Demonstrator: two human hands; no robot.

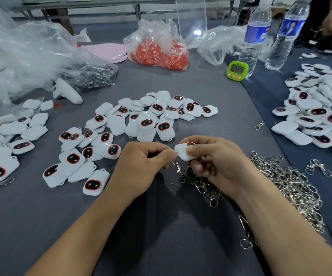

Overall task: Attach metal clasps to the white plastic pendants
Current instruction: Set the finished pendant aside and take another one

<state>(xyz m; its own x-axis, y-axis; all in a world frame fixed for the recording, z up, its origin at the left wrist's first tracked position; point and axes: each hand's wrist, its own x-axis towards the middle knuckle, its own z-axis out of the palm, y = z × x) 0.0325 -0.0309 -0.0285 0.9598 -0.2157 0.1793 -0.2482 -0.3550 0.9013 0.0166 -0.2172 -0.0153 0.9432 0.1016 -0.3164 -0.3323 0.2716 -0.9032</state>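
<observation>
- On my feed, the right hand point(211, 162) gripped a small white rounded plastic pendant point(183, 153). Its fingers point(197, 149) were curled round the pendant, with the thumb pressed on top.
- The left hand point(141, 164) was clenched in a pinch, thumb and forefinger meeting on the top of a silver metal swivel clasp point(178, 165), right at the pendant's left corner.
- The clasp hung down from that pinch between the 2 hands. I could not tell whether it was already hooked through the pendant's loop.
- Both hands were held just above the grey cloth-covered desk point(161, 226), near its front edge.
- A tangled heap of silver metal clasps point(284, 182) lay on the desk under and to the right of the right wrist.
- A loose heap of white pendants point(151, 116), many showing dark, red-rimmed faces, lay just beyond the hands.
- More pendants were spread at the far left point(5, 140) and far right point(316, 116).
- Farther back, a green digital timer point(237, 70) stood beside 2 clear water bottles point(254, 36), with a clear plastic bag of red pieces point(159, 50) to their left.
</observation>
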